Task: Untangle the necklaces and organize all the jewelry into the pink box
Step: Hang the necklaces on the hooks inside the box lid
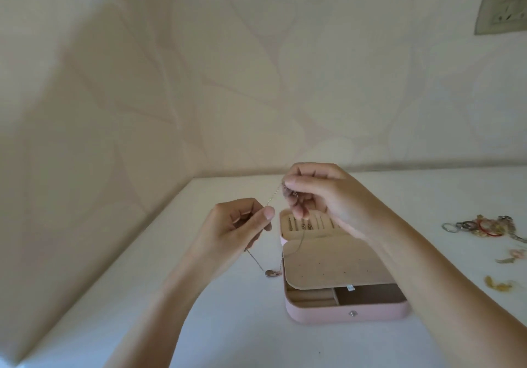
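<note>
- Evidently, untangling is in hand: the chain (pixel 272 195) is pinched by left hand (pixel 239 225) and right hand (pixel 322 193) above the pink box (pixel 346 313)
- Next, gentle teasing apart is called for

The right forearm (pixel 427 256) hides the pink box's (pixel 328 313) right side; the necklace (pixel 273 196) chain is too fine to trace. The three o'clock jewelry heap (pixel 482 226) blurs.

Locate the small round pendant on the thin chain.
Head view, centre: the small round metal pendant is at the low end of the thin chain, just left of the open pink box, below the left hand.
</note>
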Tool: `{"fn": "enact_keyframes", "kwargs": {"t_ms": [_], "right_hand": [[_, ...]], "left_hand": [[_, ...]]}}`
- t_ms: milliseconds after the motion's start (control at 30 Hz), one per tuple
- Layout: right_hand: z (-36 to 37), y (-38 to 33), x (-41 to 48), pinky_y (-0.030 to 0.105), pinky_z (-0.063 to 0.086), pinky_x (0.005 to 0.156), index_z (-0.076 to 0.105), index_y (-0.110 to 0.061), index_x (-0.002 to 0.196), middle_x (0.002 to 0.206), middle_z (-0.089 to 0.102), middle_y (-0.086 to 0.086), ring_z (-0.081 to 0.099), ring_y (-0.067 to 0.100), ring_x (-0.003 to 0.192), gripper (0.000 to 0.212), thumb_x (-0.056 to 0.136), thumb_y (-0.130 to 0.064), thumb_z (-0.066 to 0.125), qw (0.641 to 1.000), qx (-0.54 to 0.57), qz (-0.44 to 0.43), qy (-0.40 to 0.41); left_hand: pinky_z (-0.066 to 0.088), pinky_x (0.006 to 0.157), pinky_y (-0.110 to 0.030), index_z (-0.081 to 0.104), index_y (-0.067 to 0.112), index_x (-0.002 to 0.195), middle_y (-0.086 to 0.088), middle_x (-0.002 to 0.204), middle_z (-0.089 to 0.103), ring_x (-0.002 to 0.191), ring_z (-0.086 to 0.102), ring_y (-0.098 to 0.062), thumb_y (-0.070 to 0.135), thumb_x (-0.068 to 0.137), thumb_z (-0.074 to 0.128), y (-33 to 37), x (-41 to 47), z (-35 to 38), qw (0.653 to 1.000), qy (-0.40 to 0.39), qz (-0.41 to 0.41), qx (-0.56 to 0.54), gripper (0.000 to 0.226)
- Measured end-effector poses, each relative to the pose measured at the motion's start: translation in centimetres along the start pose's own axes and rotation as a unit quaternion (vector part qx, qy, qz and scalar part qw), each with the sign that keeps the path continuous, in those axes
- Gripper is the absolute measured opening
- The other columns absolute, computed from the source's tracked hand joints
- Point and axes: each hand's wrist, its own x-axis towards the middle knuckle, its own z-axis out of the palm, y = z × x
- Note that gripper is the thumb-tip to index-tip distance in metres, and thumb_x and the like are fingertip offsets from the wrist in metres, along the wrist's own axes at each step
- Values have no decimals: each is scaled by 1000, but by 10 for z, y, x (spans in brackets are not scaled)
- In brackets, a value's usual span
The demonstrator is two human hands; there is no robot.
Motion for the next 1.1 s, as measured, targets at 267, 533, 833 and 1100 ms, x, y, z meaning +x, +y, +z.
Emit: {"fn": "enact_keyframes", "kwargs": {"t_ms": [267,533,833,1100], "right_hand": [[-26,-64,25,22,17,45,59,-10,72,57,51,-1,31,8,42,27,93,-14,43,998,45,42,13],[-64,-108,50,19,26,46,67,-7,84,65,51,2,39,8,47,21,93,-13,49,989,-133,45,36],[-109,-110,64,19,34,58,66,-11,81,67,55,-2,43,6,51,14,92,-18,59,973,-215,53,69],[-123,-80,68,18,34,54,67,-10,85,74,60,1,41,11,54,17,95,-14,54,965,-236,72,85]], "left_hand": [[54,74,-23,64,9,90,1,75,63,76,62,-14,26,89,58,15,19,15,991,-33,-28,-129,18],[45,69,-19,61,24,105,4,113,62,94,58,-12,13,89,47,-1,53,76,974,-96,-130,160,24],[36,94,-37,64,20,108,-5,114,60,111,52,-26,52,89,39,-22,62,126,906,-151,-84,386,45],[27,99,-34,58,16,110,-2,110,49,109,40,-21,59,88,41,-27,61,129,918,-91,-72,380,51]]}}
